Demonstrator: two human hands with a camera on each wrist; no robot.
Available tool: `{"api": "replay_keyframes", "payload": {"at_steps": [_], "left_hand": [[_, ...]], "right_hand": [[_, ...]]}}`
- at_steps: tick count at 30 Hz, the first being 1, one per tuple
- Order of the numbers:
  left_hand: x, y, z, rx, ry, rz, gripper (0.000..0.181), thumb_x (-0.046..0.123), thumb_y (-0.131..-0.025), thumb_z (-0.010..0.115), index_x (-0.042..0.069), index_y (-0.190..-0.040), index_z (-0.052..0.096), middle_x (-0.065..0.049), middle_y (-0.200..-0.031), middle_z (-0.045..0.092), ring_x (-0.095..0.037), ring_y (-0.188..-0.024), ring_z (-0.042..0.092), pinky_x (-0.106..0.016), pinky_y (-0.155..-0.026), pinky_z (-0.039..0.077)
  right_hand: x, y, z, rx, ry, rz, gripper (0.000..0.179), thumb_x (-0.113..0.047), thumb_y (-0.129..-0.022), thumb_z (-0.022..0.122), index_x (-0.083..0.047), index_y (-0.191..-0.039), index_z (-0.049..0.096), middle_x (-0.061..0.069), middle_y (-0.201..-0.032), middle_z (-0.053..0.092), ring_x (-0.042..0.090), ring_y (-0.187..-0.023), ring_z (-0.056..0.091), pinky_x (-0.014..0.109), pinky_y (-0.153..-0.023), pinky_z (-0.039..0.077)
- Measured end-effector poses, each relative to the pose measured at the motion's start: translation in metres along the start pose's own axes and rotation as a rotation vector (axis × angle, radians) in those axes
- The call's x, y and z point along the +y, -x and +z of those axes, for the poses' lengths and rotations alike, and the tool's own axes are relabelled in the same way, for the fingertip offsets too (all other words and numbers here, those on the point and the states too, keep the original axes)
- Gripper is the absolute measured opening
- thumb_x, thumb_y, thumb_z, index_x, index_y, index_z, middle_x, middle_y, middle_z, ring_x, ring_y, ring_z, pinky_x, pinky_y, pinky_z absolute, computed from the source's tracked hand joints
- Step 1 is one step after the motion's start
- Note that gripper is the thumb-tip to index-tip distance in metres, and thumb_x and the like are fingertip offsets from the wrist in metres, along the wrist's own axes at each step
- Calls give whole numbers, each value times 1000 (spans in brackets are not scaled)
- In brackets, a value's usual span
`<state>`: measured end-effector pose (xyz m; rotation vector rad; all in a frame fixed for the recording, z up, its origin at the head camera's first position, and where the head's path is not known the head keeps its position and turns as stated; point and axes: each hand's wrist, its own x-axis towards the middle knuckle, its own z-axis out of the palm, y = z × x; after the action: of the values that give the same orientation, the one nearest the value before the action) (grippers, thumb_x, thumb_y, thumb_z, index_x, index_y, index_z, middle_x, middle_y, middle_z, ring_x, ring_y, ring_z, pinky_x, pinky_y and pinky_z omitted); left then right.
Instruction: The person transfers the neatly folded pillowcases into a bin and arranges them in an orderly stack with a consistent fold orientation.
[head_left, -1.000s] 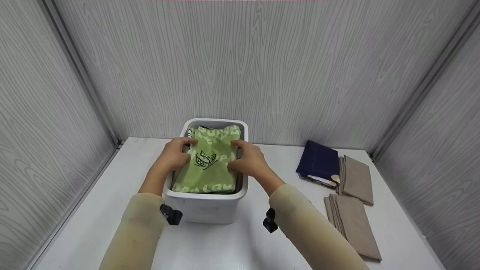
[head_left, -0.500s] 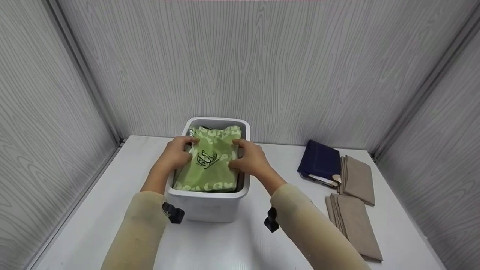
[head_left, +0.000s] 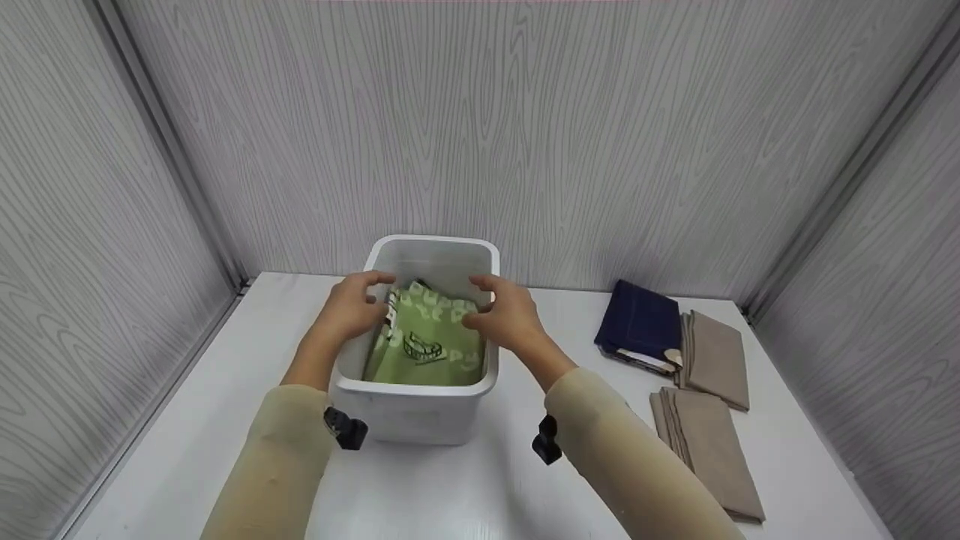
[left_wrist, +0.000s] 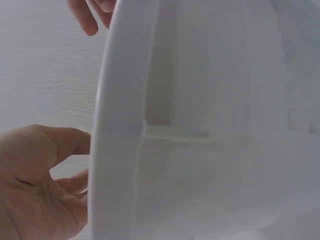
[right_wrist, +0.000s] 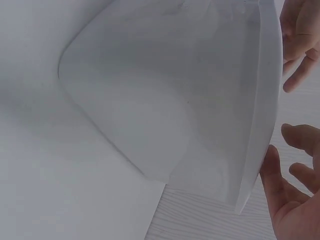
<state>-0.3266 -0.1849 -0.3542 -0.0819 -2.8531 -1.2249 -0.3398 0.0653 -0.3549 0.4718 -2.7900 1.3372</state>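
A folded green garment [head_left: 431, 330] with pale letter-like marks and a black drawing lies low inside the white plastic bin [head_left: 416, 412] in the head view. My left hand [head_left: 349, 306] is over the bin's left rim, fingers bent loosely and apart from the cloth. Opposite it, my right hand [head_left: 508, 311] hovers over the right rim, thumb and fingers spread with nothing between them. The wrist views mostly show the bin's outer wall [left_wrist: 200, 175]; the garment is hidden there.
To the right on the white table [head_left: 562, 465] lie a folded navy cloth [head_left: 640, 322] and two folded beige cloths, one behind [head_left: 716, 360] and one nearer the front. A grey wood-grain panel [head_left: 480, 135] stands close behind the bin.
The green garment has dropped from between my hands, near the rim, to lower down in the bin. Both hands have let go of it and stay nearly where they were.
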Motion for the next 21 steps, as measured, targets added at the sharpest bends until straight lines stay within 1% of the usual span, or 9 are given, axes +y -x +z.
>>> {"api": "replay_keyframes", "payload": {"at_steps": [2,4,9,15,21], "left_hand": [[0,0,1,-5,2,-9,53,3,-91,55,6,-144,51,-22,-152,43,-47,-133,48,-60,-100,46],[0,1,1,-7,6,-8,53,3,-92,55,6,-144,50,-21,-153,42,-47,-133,47,-60,-102,45],[0,2,2,-9,10,-2,52,3,-93,55,5,-145,49,-20,-154,40,-48,-134,46,-60,-103,44],[4,5,4,-7,10,10,52,3,-93,55,6,-145,50,-20,-154,40,-48,-134,45,-61,-104,43],[9,9,7,14,-3,52,52,4,-92,55,5,-144,50,-21,-153,42,-49,-132,46,-61,-103,44]], "right_hand": [[0,1,-1,-6,-23,4,65,-11,-82,77,-12,-143,54,11,-145,54,28,-109,69,36,-81,60],[1,1,-3,-5,-30,5,65,-12,-82,77,-11,-143,53,11,-145,53,28,-110,68,35,-82,60],[3,3,-5,0,-52,8,66,-11,-82,77,-11,-143,53,11,-145,53,27,-109,69,36,-82,60],[9,6,-10,10,-81,28,65,-12,-83,77,-14,-143,53,9,-145,54,24,-107,69,35,-80,60],[18,11,-20,44,-80,9,64,-12,-81,77,-17,-141,56,9,-143,55,26,-109,69,38,-82,59]]}}
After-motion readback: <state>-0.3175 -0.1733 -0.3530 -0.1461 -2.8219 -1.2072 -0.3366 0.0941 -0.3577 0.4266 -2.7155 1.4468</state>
